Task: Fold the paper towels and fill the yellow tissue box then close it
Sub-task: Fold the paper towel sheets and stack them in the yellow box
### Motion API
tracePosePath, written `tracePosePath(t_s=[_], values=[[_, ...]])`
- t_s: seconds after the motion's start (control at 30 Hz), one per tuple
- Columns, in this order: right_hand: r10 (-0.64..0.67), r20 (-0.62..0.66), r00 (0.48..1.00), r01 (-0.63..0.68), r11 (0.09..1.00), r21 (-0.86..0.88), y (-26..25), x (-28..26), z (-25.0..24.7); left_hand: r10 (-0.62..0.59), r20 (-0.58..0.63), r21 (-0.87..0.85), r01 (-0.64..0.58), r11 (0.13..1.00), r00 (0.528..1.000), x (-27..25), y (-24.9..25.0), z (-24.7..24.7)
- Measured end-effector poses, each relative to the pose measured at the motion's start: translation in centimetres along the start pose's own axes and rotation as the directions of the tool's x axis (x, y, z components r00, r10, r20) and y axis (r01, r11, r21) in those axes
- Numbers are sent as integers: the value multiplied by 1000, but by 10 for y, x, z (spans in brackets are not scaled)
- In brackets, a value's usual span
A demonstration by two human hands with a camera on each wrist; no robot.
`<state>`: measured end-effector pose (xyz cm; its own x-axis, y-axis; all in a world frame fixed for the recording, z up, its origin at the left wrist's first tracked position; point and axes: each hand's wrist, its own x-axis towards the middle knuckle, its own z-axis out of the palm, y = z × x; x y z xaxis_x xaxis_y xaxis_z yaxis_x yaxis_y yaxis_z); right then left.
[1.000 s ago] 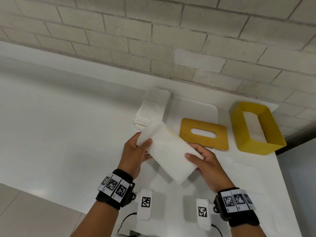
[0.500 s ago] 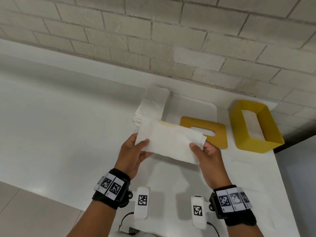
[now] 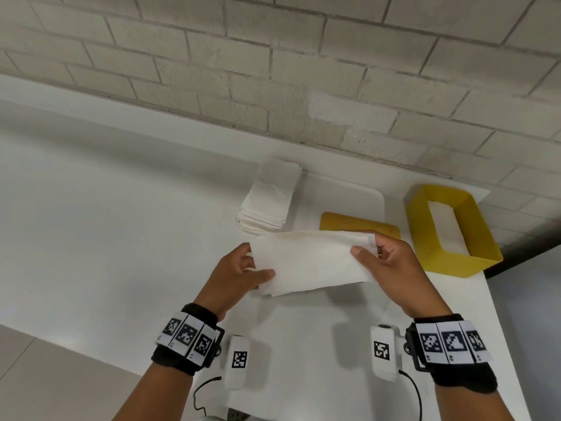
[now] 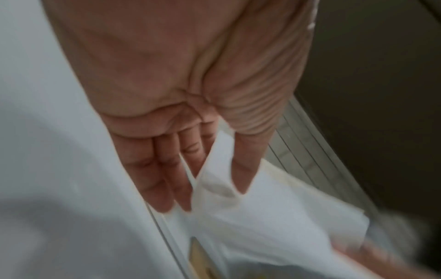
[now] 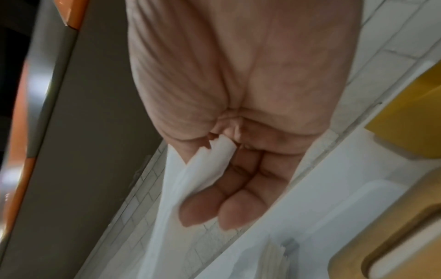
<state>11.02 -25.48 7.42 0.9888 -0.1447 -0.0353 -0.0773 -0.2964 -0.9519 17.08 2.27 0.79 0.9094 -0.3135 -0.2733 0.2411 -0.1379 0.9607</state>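
I hold one white paper towel (image 3: 306, 262) level above the table, stretched between both hands. My left hand (image 3: 258, 270) pinches its left end between thumb and fingers; the left wrist view shows the towel (image 4: 262, 217) caught under the thumb. My right hand (image 3: 368, 253) pinches the right end, and the towel (image 5: 203, 169) runs between thumb and fingers there. The open yellow tissue box (image 3: 449, 232) stands at the right, apart from the towel. Its yellow lid (image 3: 358, 223) lies flat behind the towel, partly hidden. A stack of paper towels (image 3: 267, 205) lies further back on the left.
A white tray (image 3: 349, 192) lies under the lid against the brick wall (image 3: 273, 71). The white table (image 3: 91, 223) ends just right of the box (image 5: 405, 122). Two small white devices (image 3: 238, 360) with black markers lie near the front edge, between my wrists.
The towel has turned from a slanted hold to level and risen toward the lid. My right hand moved up and right along it; my left hand kept its end.
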Motion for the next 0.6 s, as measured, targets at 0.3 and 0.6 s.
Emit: tracePosePath(t_s=[0.3, 0.6], values=[[-111, 238, 965, 164, 962, -219, -29, 1, 16, 340, 239, 550, -415, 725, 910, 0, 28, 16], [-113, 8, 994, 108, 968, 228, -21, 0, 35, 265, -30, 164, -257, 952, 964, 7, 25, 47]])
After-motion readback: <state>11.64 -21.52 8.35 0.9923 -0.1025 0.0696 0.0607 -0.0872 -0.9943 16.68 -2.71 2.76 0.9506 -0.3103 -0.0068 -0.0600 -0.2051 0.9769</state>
